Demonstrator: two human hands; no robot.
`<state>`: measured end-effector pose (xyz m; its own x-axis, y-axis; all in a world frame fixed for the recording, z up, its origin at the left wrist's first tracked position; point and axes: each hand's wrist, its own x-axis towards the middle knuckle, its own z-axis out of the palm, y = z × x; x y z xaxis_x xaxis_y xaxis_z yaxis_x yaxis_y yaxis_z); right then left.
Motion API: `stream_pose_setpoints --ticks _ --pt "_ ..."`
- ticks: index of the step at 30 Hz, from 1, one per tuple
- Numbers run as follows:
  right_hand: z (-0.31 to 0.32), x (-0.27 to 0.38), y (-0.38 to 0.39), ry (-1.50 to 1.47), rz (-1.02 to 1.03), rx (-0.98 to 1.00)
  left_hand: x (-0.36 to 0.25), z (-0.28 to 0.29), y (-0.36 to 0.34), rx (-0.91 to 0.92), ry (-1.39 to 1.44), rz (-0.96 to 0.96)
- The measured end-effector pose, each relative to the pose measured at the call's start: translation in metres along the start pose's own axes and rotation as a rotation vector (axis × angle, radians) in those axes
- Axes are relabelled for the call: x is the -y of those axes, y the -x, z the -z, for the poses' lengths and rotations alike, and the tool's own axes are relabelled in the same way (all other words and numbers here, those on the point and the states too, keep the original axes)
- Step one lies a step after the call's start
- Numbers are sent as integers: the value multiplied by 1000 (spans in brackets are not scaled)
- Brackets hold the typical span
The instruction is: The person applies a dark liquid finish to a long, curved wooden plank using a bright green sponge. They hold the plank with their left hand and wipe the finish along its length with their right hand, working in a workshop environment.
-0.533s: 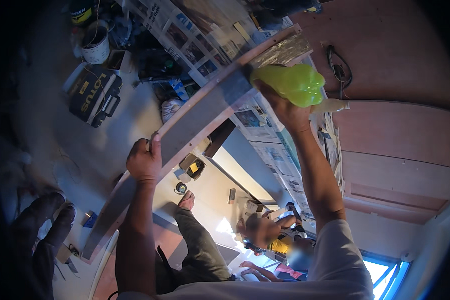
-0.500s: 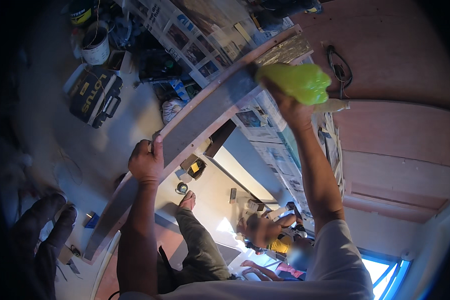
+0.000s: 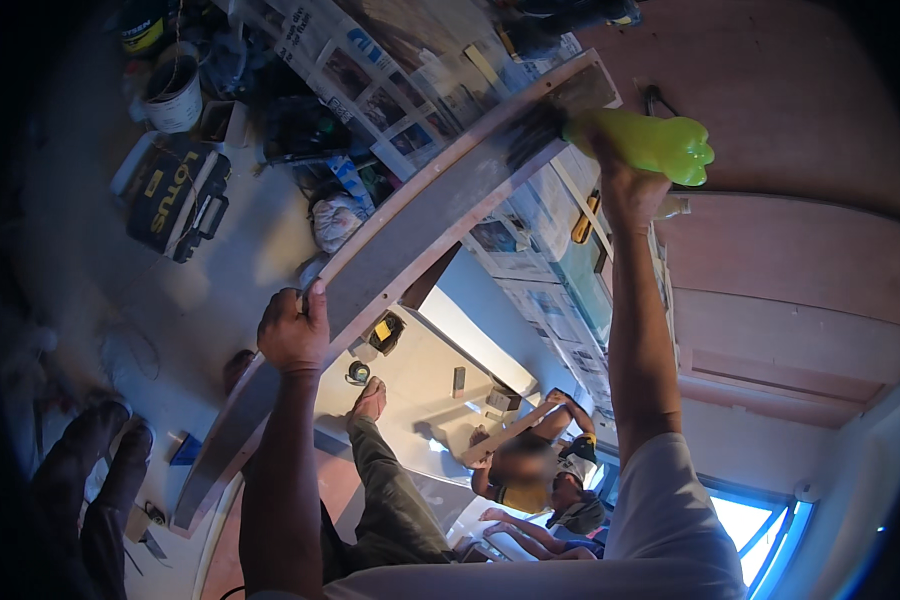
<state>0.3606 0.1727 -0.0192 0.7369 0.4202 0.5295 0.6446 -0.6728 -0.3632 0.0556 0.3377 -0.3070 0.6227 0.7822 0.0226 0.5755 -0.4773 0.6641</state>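
A long board with a grey face and pale wooden edges runs slantwise from the lower left to the upper right. My left hand is closed around it near its middle, the thumb lying over the edge. My right hand grips a lime-green plastic bottle with a lobed base, held nearly level at the board's upper right end. The bottle's other end meets a dark patch on the grey face; whether this is bristles or a wet coating, I cannot make out.
Newspaper sheets cover the surface behind the board. A dark tool case and a white bucket stand on the left. Below, a co-worker holds a wooden piece. Another person's legs show at lower left.
My right hand has moved right and slightly up with the bottle, toward the board's end. My left hand keeps its grip. The co-worker below now holds up a wooden piece.
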Motion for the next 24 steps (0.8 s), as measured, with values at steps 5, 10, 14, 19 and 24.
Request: stream_pose_setpoints --ticks 5,10,14,19,24 --pt "-1 -2 31 353 590 87 -2 4 -2 52 -2 27" --pt "5 -13 6 120 200 60 -4 3 0 48 23 59" --pt "-6 -13 20 381 682 59 -1 1 0 35 33 59" --pt "-5 1 2 65 142 108 -2 0 0 6 40 48" --pt "-29 14 36 313 751 93 -4 2 -1 8 39 46"
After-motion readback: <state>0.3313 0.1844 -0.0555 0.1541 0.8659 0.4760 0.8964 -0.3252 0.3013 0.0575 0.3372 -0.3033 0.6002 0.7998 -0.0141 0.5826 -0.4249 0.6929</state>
